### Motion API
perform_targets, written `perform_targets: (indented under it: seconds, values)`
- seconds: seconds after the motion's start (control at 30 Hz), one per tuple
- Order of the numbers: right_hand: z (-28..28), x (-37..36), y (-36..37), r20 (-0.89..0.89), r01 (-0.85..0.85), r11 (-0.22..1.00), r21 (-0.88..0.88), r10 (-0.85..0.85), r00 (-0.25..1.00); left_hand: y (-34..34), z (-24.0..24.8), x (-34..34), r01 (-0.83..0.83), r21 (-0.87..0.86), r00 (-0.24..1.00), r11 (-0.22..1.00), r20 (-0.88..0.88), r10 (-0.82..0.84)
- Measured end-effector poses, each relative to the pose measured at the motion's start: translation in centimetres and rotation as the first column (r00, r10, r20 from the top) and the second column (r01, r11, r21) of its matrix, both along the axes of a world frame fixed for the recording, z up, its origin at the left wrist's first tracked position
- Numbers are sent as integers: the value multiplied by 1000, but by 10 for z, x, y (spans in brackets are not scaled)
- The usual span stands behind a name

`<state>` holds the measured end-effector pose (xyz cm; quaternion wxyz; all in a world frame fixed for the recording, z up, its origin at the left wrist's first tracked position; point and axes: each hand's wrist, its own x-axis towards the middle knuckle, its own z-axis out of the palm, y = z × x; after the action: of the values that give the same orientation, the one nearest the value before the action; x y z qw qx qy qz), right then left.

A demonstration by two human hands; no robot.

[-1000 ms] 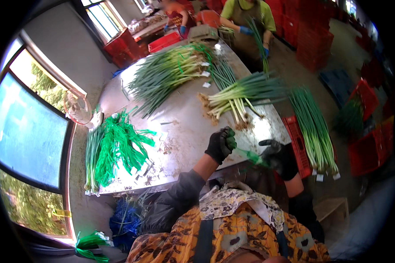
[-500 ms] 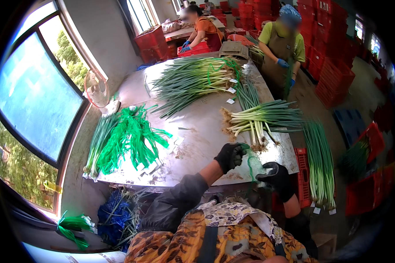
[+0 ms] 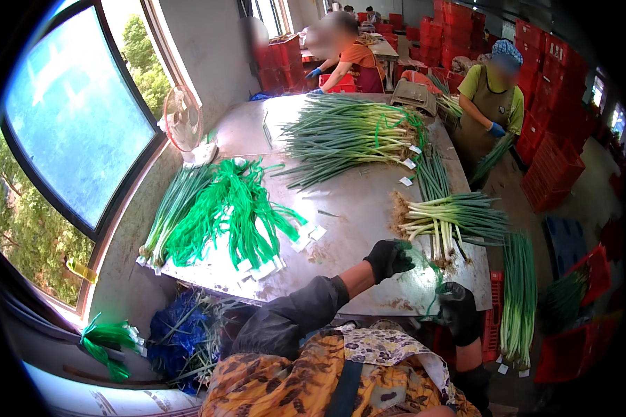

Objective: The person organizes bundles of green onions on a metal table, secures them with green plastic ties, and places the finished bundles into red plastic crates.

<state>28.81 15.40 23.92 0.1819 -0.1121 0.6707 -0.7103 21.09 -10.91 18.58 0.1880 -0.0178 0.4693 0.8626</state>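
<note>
Over the table's near edge, my left hand [image 3: 389, 260] in a black glove is closed on one end of a thin green mesh tie [image 3: 437, 283]. Lower and to the right, my right hand [image 3: 458, 311], also gloved in black, pinches the tie's other end. The strip sags in a loop between them, its details blurred by glare. Just beyond my hands lies a small pile of green onions [image 3: 455, 217], roots toward the left and middle. A longer bunch of green onions [image 3: 519, 299] hangs at the table's right side, with white tags at its lower end.
A metal table [image 3: 306, 236] bears a large heap of green onions [image 3: 355, 135] at the back and green ties with white tags [image 3: 222, 215] at left. A fan [image 3: 182, 121] stands by the window. Red crates [image 3: 553, 167] are stacked right, near a co-worker [image 3: 490, 104] holding green onions.
The view has turned, shifting the table rightward. My right hand has come down and nearer to me, and the tie spans the gap between both hands. The co-worker has raised a green onion bunch.
</note>
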Motion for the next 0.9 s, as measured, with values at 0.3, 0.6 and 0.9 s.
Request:
perform_targets:
  seconds: [0.3,0.6,0.9]
  values:
    - [-19,-42,-50,475,542,748,-383,-343,810,-55,59,5,314,-715,860,624,-65,-506]
    - [-60,-65,-73,-654,594,681,429,-219,724,-98,18,-54,299,316,945,900,-227,-234]
    - [19,-42,-130,318,173,775,-607,38,947,-135,-32,-90,-326,-697,501,639,-700,-508]
